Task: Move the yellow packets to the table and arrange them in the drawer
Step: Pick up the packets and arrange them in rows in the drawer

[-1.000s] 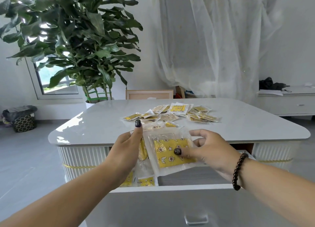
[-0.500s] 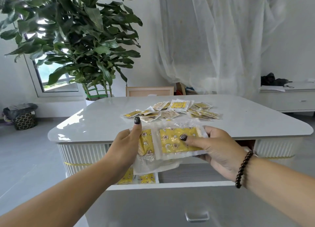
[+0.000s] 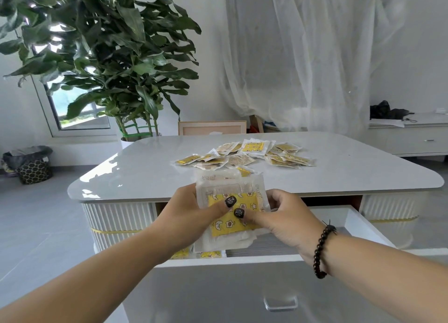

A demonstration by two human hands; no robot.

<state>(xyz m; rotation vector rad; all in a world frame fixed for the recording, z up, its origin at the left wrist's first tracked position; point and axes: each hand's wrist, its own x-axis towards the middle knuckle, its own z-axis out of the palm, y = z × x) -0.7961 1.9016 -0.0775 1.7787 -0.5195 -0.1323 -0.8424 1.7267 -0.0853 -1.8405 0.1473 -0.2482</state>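
A small stack of yellow packets (image 3: pixel 230 228) in clear wrappers hangs above the open drawer (image 3: pixel 351 222). My left hand (image 3: pixel 186 216) grips the stack's left side, thumb on top. My right hand (image 3: pixel 286 216) pinches its right side, thumb on the yellow print. Several more yellow packets (image 3: pixel 244 155) lie scattered on the white table (image 3: pixel 135 174) beyond. A few packets (image 3: pixel 209 254) lie in the drawer's left front corner, partly hidden by the stack.
A large potted plant (image 3: pixel 116 63) stands behind the table's left corner. A dark bin (image 3: pixel 31 166) sits on the floor at left. A low white cabinet (image 3: pixel 412 138) stands at right, a sheer curtain (image 3: pixel 303 55) behind.
The two packets held side by side have been brought together into one stack. Both hands moved closer and slightly lower over the drawer.
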